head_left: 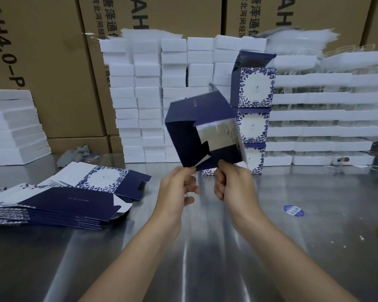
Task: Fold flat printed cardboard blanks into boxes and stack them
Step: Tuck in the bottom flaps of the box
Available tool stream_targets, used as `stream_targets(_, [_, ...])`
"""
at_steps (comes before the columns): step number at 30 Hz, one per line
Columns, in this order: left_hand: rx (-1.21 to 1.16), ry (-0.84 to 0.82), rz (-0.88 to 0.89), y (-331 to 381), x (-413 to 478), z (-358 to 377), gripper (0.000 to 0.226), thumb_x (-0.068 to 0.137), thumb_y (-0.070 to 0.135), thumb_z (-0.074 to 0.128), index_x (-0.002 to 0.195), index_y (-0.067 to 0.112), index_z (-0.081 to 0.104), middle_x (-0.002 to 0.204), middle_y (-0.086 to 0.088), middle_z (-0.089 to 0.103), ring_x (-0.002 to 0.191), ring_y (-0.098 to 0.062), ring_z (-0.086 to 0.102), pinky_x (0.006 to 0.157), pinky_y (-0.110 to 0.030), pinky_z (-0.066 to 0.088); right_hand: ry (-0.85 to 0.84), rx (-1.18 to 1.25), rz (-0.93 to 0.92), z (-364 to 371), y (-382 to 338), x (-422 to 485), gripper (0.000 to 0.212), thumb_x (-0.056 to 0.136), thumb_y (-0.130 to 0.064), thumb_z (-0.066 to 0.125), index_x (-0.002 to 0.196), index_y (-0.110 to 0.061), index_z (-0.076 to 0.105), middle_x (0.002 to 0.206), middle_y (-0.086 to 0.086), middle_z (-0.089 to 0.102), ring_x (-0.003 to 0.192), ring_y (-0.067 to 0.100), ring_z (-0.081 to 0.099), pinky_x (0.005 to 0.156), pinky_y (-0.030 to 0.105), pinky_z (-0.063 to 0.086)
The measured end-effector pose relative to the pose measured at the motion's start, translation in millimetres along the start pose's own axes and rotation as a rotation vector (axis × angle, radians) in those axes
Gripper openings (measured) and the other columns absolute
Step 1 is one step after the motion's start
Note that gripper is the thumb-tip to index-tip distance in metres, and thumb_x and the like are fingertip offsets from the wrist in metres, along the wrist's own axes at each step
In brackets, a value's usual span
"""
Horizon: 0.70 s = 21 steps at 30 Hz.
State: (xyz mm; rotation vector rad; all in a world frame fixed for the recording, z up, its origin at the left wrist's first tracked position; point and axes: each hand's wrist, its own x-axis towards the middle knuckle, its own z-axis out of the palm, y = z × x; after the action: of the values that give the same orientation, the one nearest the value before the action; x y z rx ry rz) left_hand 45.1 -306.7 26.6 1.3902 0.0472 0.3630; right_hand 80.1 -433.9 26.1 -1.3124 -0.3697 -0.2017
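Both hands [175, 188] [231, 184] pinch a tilted, blurred navy box [196, 127], seemingly half-folded.

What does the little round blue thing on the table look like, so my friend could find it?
Start at the shiny metal table and look to the right of the right hand. There lies a small round blue sticker with a white patch in its middle, flat on the bare metal. It lies alone, and unlike the boxes and cardboard, it is round.
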Motion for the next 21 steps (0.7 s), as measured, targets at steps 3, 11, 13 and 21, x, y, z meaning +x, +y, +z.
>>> stream_targets(3, [-0.008, 0.072, 0.084, 3.4, 3.1, -7.0, 0.058, 0.092, 0.029, 0.078, 0.141, 0.044, 0.05, 0.116, 0.003, 0.074, 0.097, -0.011, 0.076, 0.077, -0.035, 0.059, -0.005, -0.055, -0.032, -2.3, -0.6, -0.1, 0.053, 0.098, -0.022, 0.051, 0.047, -0.027, 0.035, 0.05, -0.003, 0.027, 0.046, 0.013, 0.022, 0.048, 0.031, 0.02])
stream_targets(11, [-0.039, 0.225, 0.381, 7.8, 10.8, -18.7, 0.084, 0.085, 0.005, 0.072, 0.148, 0.051, 0.042, 0.127, 0.01, 0.069, 0.114, -0.014, 0.069, 0.105, -0.061, 0.055, -0.025, -0.385, -0.28, -7.8, 3.4, -2.9, 0.047, 0.084, -0.054, 0.053, 0.073, -0.012, 0.034, 0.065, 0.007, 0.026, 0.065, 0.022, 0.022, 0.055, 0.042, 0.022])
stream_targets(13, [-0.083, 0.27, 0.363, 4.6, 10.4, -17.8, 0.077, 0.086, -0.002, 0.068, 0.142, 0.047, 0.049, 0.119, 0.012, 0.072, 0.102, -0.01, 0.07, 0.1, -0.06, 0.058, -0.029, -0.497, -0.297, -7.6, 7.9, -2.7, 0.044, 0.086, -0.058, 0.053, 0.083, -0.014, 0.052, 0.063, 0.004, 0.044, 0.059, 0.011, 0.036, 0.055, 0.037, 0.038])
stream_targets(21, [-0.213, -0.101, 0.12, 0.1, 11.4, -13.7, 0.085, 0.075, 0.002, 0.069, 0.15, 0.038, 0.053, 0.139, 0.002, 0.068, 0.121, -0.018, 0.07, 0.098, -0.053, 0.061, 0.029, -0.258, -0.196, -3.0, 6.0, -5.1, 0.037, 0.103, -0.039, 0.062, 0.116, -0.068, 0.043, 0.103, -0.024, 0.071, 0.067, 0.019, 0.078, 0.044, 0.034, 0.055])
